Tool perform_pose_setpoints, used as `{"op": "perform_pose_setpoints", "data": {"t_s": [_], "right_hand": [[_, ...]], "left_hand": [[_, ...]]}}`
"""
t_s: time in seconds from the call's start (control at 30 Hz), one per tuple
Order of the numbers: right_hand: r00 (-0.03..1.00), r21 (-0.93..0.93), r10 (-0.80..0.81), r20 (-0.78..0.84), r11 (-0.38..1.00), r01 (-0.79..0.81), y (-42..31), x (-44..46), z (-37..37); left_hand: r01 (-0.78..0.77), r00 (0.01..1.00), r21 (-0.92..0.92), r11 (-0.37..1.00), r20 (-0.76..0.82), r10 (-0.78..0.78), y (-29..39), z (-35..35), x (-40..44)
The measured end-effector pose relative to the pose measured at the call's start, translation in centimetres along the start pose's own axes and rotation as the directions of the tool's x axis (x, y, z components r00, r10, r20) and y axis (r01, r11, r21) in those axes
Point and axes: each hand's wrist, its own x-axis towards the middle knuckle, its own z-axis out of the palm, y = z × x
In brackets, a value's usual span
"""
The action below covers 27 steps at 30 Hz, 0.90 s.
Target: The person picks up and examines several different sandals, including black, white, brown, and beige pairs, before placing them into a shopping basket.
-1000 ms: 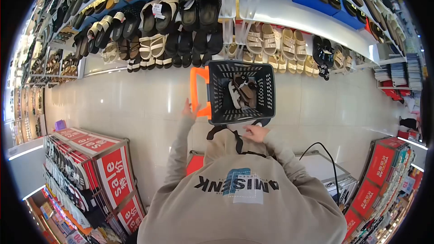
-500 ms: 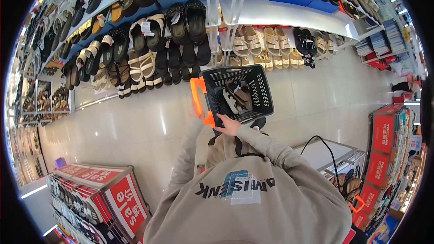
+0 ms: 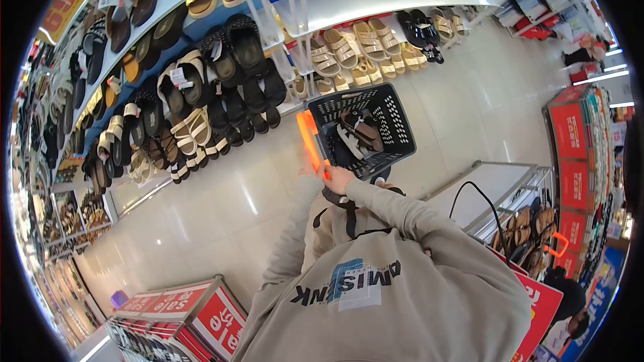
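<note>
In front of my body is a black shopping basket (image 3: 397, 147) with an orange handle (image 3: 308, 135) folded to its left side. Inside lie a pair of brown sandals (image 3: 365, 131) and a black-and-white shoe (image 3: 349, 143). My right hand (image 3: 339, 179) is closed around the near end of the handle at the basket's corner. Close beside it, my left hand (image 3: 310, 167) is against the handle, its fingers smeared by motion.
Shelves of sandals (image 3: 245, 50) run along the left and far side. A red sale bin (image 3: 194, 312) stands at lower left, a white-topped rack (image 3: 479, 194) at right. A person (image 3: 570, 295) is at lower right, another (image 3: 588, 53) farther off. Tiled floor (image 3: 221, 194) lies between.
My view has turned, so the shelves look tilted and shifted left. My left hand has come nearer my right hand at the handle. The basket has stayed in front of me.
</note>
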Motion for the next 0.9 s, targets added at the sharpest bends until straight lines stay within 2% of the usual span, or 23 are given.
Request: {"op": "perform_pose_setpoints", "data": {"t_s": [0.03, 0.07, 0.2, 0.27, 0.3, 0.33, 0.4, 0.43, 0.5, 0.53, 0.6, 0.63, 0.67, 0.73, 0.77, 0.83, 0.87, 0.9], "right_hand": [[1.0, -0.064, 0.008, -0.002, 0.998, -0.009, 0.7, -0.2, -0.5], [1.0, -0.058, 0.017, -0.014, 0.998, -0.018, 1.5, -0.5, -0.8], [0.993, -0.004, 0.041, -0.112, 0.999, -0.041, 4.1, -2.3, -1.9], [0.987, 0.048, 0.023, -0.158, 0.999, -0.016, 6.0, -3.1, -1.8], [0.984, 0.064, 0.075, -0.16, 0.996, -0.066, 6.4, -3.8, -2.1], [0.98, 0.078, 0.084, -0.18, 0.994, -0.071, 6.9, -4.4, -2.3], [0.949, 0.135, 0.188, -0.254, 0.978, -0.158, 8.0, -5.9, -2.0], [0.947, 0.145, 0.181, -0.264, 0.979, -0.147, 8.5, -6.5, -2.0], [0.915, 0.225, 0.304, -0.266, 0.942, -0.248, 9.7, -7.8, -2.5], [0.909, 0.239, 0.308, -0.28, 0.94, -0.245, 10.2, -8.4, -2.9], [0.913, 0.232, 0.349, -0.212, 0.925, -0.3, 10.8, -10.5, -4.0], [0.894, 0.26, 0.362, -0.265, 0.919, -0.295, 11.0, -11.5, -4.2], [0.882, 0.283, 0.381, -0.276, 0.91, -0.304, 11.6, -12.4, -4.3], [0.876, 0.236, 0.395, -0.276, 0.911, -0.337, 13.1, -14.1, -4.6], [0.866, 0.255, 0.41, -0.287, 0.904, -0.343, 13.4, -15.1, -4.9], [0.846, 0.197, 0.458, -0.272, 0.887, -0.417, 13.6, -17.2, -5.3], [0.837, 0.213, 0.473, -0.276, 0.879, -0.427, 14.0, -18.3, -5.3], [0.825, 0.217, 0.502, -0.259, 0.863, -0.457, 14.4, -19.4, -5.3]], "left_hand": [[-0.026, 1.0, -0.033, 0.999, 0.017, 0.026, 0.8, 0.5, 0.1], [-0.051, 0.998, -0.067, 0.996, 0.033, 0.053, 1.5, 1.1, 0.2], [-0.119, 0.991, -0.019, 0.993, 0.052, 0.12, 5.3, 2.7, -0.4], [-0.226, 0.974, -0.059, 0.972, 0.015, 0.227, 5.3, 5.0, 0.0], [-0.147, 0.98, -0.024, 0.989, 0.134, 0.149, 6.6, 5.0, -0.5], [-0.166, 0.976, -0.01, 0.986, 0.142, 0.166, 6.6, 6.5, -0.3], [-0.368, 0.93, 0.033, 0.929, 0.006, 0.368, 5.8, 9.7, -0.2], [-0.375, 0.927, 0.047, 0.926, 0.001, 0.376, 5.6, 10.9, -0.4], [-0.416, 0.901, -0.055, 0.908, 0.107, 0.419, 6.4, 11.9, -1.0], [-0.431, 0.894, -0.045, 0.901, 0.113, 0.433, 7.5, 11.3, -1.7], [-0.235, 0.866, -0.248, 0.94, 0.386, 0.318, 10.3, 9.9, -4.1], [-0.245, 0.832, -0.214, 0.946, 0.454, 0.318, 8.9, 12.1, -3.2], [-0.261, 0.817, -0.201, 0.944, 0.474, 0.327, 8.8, 12.7, -3.4], [-0.293, 0.758, -0.471, 0.832, 0.416, 0.502, 8.3, 13.5, -3.3], [-0.303, 0.743, -0.463, 0.833, 0.433, 0.51, 8.3, 14.4, -2.6], [-0.07, 0.898, -0.53, 0.845, 0.336, 0.284, 9.4, 15.5, -1.2], [-0.072, 0.89, -0.522, 0.85, 0.352, 0.291, 10.6, 15.9, -0.7], [0.058, 0.909, -0.547, 0.835, 0.375, 0.182, 13.1, 15.5, -0.5]]}}
